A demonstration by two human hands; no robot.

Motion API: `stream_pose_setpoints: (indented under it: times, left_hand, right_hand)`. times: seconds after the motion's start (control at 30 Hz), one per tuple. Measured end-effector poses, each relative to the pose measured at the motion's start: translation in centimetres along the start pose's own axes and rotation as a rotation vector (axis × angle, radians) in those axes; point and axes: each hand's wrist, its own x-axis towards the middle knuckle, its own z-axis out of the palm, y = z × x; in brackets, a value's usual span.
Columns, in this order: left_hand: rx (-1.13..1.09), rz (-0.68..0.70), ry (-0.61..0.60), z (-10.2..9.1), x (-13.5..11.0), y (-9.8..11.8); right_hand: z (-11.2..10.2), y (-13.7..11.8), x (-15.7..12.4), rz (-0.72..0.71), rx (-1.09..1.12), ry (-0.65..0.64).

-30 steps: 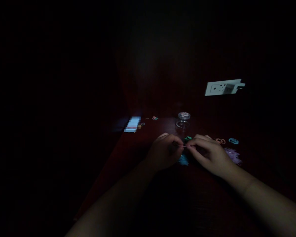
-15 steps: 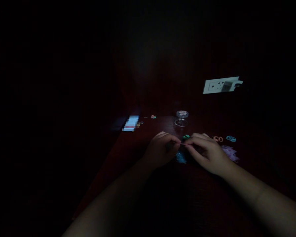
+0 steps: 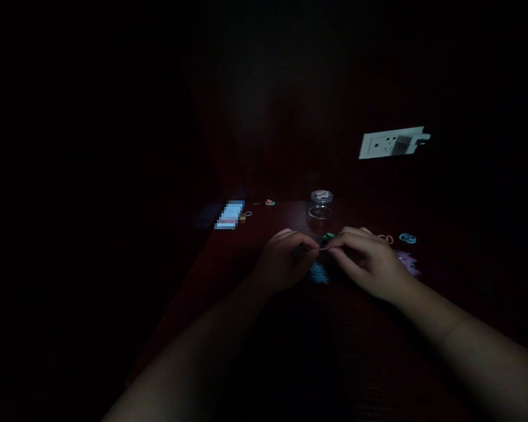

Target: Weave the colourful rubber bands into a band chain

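My left hand [image 3: 286, 261] and my right hand [image 3: 367, 264] meet over the table, each pinching one end of a thin pale strip [image 3: 324, 248]. In the dim light its exact kind is hard to make out. Just below the fingertips lies a blue ridged piece [image 3: 319, 272]. Behind the fingers sits a small green band [image 3: 328, 237], partly covered by my right hand. To the right of that hand are a pile of pale purple pieces [image 3: 408, 264], orange bands [image 3: 387, 239] and blue bands [image 3: 407, 238].
A clear lidded jar [image 3: 320, 206] stands at the back of the dark red table [image 3: 202, 275]. A lit phone [image 3: 229, 215] lies at the left edge, with a small ring [image 3: 248, 214] and pink and green bands [image 3: 270, 202] nearby. A wall socket [image 3: 389, 143] holds a plug.
The whole view has shifted a little, so things appear slightly higher and further left. Both hands still pinch the pale strip in much the same pose.
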Motion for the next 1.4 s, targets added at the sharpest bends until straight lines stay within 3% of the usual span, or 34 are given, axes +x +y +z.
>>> stream_pose_setpoints:
  times: [0.13, 0.47, 1.4]
  left_hand:
    - [-0.011, 0.028, 0.009, 0.1, 0.0, -0.2]
    - [0.012, 0.085, -0.007, 0.2, 0.0, -0.3]
    - [0.035, 0.097, 0.031, 0.2, 0.0, -0.4]
  right_hand:
    - [-0.7, 0.4, 0.1, 0.039, 0.023, 0.017]
    - [-0.6, 1.1, 0.2, 0.085, 0.219, -0.096]
    - [-0.6, 1.1, 0.0, 0.078, 0.195, -0.069]
